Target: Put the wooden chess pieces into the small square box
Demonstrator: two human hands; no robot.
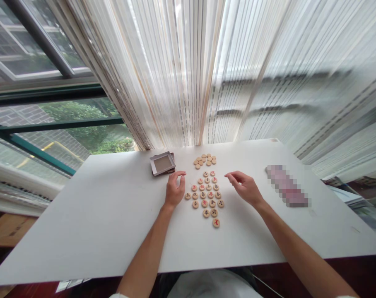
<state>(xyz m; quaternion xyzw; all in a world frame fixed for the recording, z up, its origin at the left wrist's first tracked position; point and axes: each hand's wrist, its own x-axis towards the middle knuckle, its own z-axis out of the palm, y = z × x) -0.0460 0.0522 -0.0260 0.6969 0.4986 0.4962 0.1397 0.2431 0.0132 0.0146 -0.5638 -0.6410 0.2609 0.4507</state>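
Observation:
Round wooden Chinese chess pieces (202,195) lie face up in uneven rows on the white table (107,215), marked with red or black characters. A single red-marked piece (216,222) sits nearest to me. Behind them is a loose cluster of blank-looking pieces (203,159). My left hand (175,189) is just left of the rows, its thumb and forefinger apart with nothing between them. On the other side, my right hand (244,186) hovers apart from the pieces, fingers loosely bent and thumb separate, holding nothing visible.
An open shallow box (162,164) rests on a dark box part at the back left. A blurred-out flat object (287,186) lies on the right of the table. Striped curtains (175,74) hang along the far edge, beside a window (51,124).

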